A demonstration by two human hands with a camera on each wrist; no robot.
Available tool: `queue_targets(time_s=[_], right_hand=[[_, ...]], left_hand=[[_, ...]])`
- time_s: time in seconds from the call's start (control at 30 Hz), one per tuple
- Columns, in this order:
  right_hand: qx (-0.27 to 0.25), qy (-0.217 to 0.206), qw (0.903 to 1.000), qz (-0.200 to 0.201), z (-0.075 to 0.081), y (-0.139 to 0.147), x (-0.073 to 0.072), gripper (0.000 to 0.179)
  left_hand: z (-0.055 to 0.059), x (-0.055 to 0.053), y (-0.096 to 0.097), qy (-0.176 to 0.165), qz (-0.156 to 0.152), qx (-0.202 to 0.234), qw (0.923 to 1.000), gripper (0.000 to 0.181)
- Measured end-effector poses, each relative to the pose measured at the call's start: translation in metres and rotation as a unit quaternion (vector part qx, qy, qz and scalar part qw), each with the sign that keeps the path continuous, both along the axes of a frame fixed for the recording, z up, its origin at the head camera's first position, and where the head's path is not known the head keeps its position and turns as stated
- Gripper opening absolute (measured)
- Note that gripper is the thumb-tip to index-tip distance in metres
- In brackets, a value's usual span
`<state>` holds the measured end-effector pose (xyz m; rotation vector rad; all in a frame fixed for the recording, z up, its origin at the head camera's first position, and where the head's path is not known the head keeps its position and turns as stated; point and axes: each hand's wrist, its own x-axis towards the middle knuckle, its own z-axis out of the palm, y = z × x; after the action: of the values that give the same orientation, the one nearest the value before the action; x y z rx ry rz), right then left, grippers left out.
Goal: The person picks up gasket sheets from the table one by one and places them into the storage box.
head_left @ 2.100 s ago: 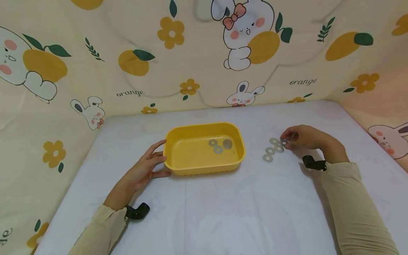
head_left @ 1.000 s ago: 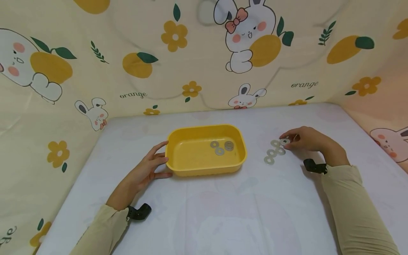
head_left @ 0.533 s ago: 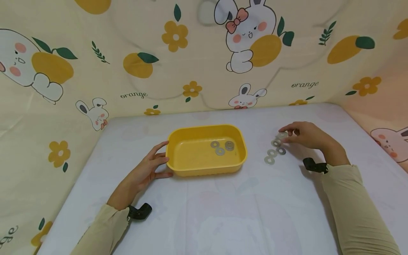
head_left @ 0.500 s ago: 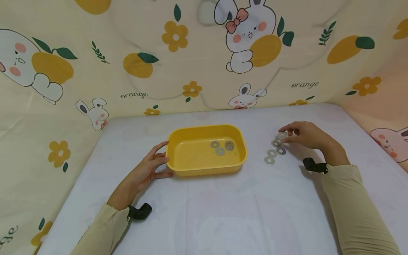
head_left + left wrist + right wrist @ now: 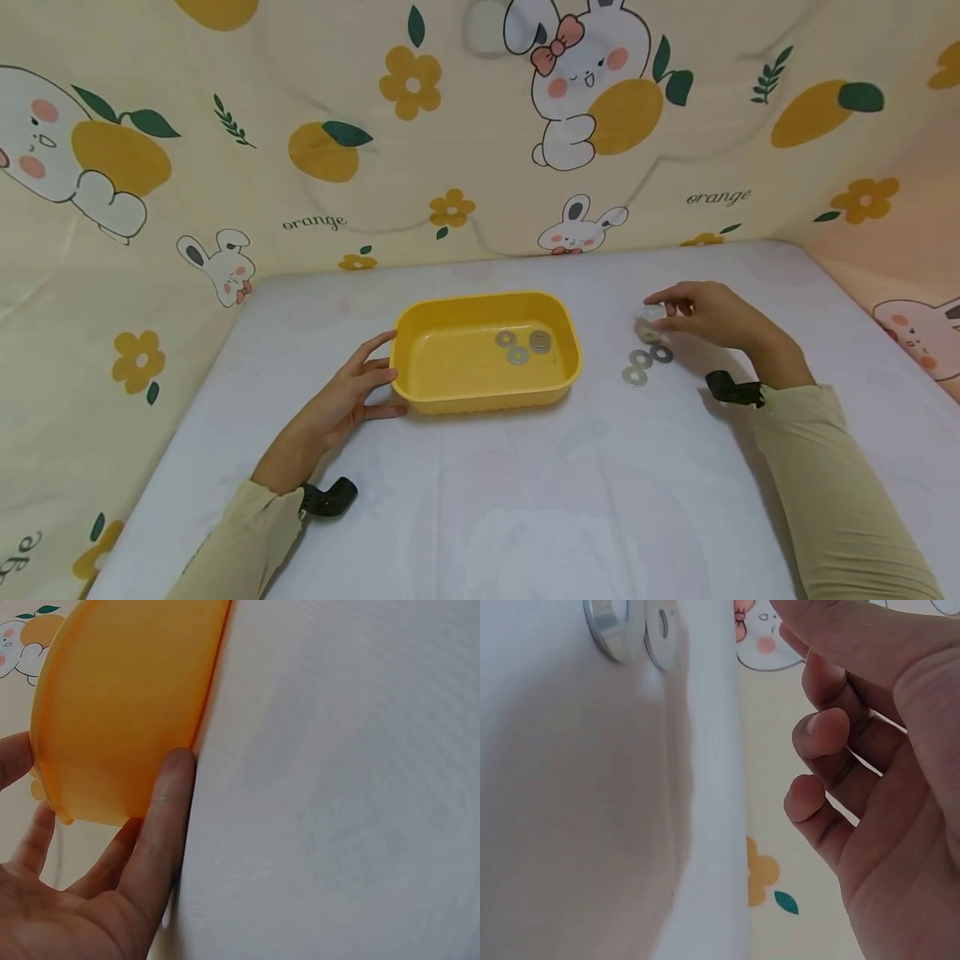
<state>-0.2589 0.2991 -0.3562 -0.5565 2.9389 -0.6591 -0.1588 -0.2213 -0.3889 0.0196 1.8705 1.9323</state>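
My right hand (image 5: 708, 312) pinches a shiny metal washer (image 5: 655, 312) between thumb and fingertips, over the top end of a loose row of flat washers (image 5: 641, 359) on the table. In the right wrist view the pinching fingertips are out of frame; the other fingers curl loosely, and two washers (image 5: 662, 634) show at the upper left. A yellow plastic tray (image 5: 450, 392) stands left of the row, with several washers (image 5: 517, 356) inside at its right end. My left hand (image 5: 341, 404) rests spread fingers and thumb against the outside of the tray's left end (image 5: 112, 735).
White cloth covers the table (image 5: 510, 500). Behind it and at both sides hang fabric walls (image 5: 480, 150) printed with rabbits and oranges. A black wrist camera (image 5: 330, 497) sits on the left wrist, another black camera (image 5: 733, 388) on the right.
My right hand has drawn a washer off the row and shifted up and left with it. The washer row has moved slightly. The left hand and the tray stay put.
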Motion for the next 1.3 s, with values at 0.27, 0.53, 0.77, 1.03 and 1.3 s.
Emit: queue_targets(time_s=[0.27,0.53,0.77,1.03,1.3], right_hand=[[-0.017,0.011,0.9997,0.011,-0.001,-0.012,0.001,0.041],[-0.049,-0.004,0.9987,0.008,0.0,-0.029,0.001,0.039],[-0.055,0.002,0.9982,0.026,0.003,-0.043,0.004,0.039],[-0.066,0.017,0.9968,0.04,0.007,-0.056,0.007,0.039],[-0.078,0.034,0.9944,0.064,0.01,-0.063,0.01,0.036]], left_hand=[[0.001,-0.001,0.0,0.006,-0.004,-0.004,1.0,0.063],[-0.001,0.0,-0.001,0.003,-0.002,-0.005,1.0,0.063],[-0.001,0.0,-0.001,0.004,-0.004,-0.001,1.0,0.064],[0.001,0.0,0.0,0.001,-0.002,-0.001,1.0,0.065],[0.0,0.0,-0.001,0.003,-0.003,0.001,1.0,0.066]])
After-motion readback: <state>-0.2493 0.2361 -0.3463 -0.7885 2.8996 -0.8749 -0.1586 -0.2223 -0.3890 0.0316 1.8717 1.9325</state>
